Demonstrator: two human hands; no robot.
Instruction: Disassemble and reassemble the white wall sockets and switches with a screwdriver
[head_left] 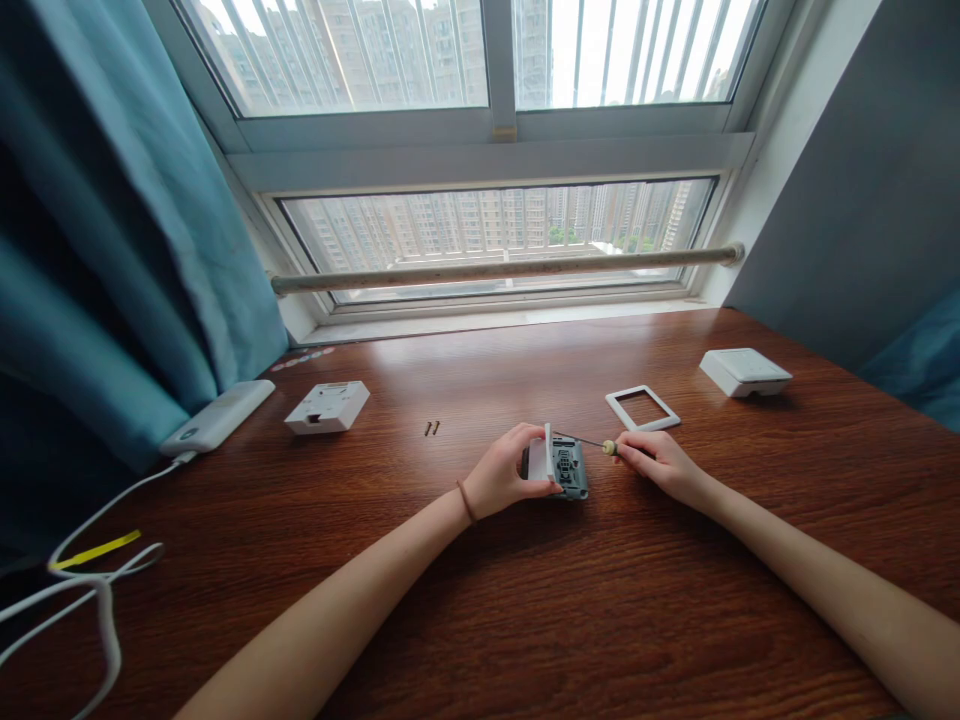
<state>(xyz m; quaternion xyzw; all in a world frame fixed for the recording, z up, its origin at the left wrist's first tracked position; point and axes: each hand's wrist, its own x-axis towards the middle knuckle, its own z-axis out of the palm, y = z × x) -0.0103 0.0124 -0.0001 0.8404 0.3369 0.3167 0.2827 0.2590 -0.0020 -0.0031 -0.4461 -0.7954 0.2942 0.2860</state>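
My left hand (508, 468) is closed around a wall switch (571, 468) with a grey inner body. Its white rocker plate (550, 455) stands tilted up from the body, between my thumb and fingers. In my right hand (670, 466) is a screwdriver (609, 448) with a short yellowish handle. Its thin shaft points left, and the tip is at or close to the upper edge of the raised plate; contact cannot be made out. A white square frame (619, 412) lies flat beyond my right hand. Two small screws (432, 428) lie left of the switch.
On the brown wooden table (480, 620), a white box (327, 408) sits at left and another white box (745, 372) at far right. A white power strip (219, 418) with a cable and yellow tie (97, 550) lies by the blue curtain (142, 200). A window is behind.
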